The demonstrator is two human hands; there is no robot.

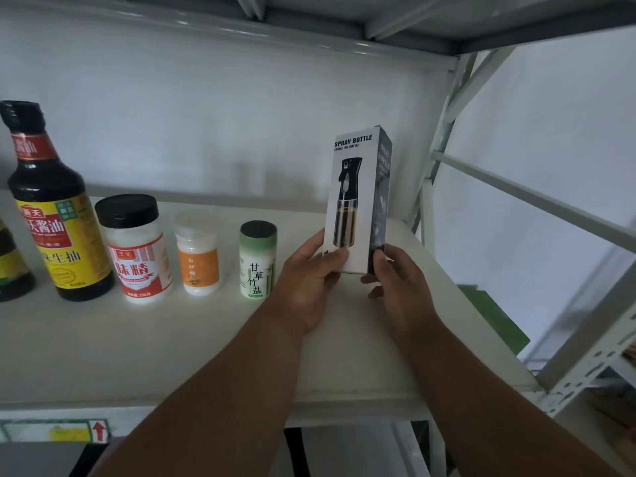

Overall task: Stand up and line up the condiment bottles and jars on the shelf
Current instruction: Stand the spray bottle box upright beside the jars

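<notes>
White shelf [172, 339], upright spray bottle box [358, 201] gripped at its base, left hand [309, 280] fingers closed on front, right hand [399, 280] fingers closed on side, jars lined up leftward.

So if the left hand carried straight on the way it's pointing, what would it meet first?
The left hand points up and away toward the back wall and already grips the spray bottle box. Beyond the box, nothing shows before the wall, though depth is hard to judge.
</notes>
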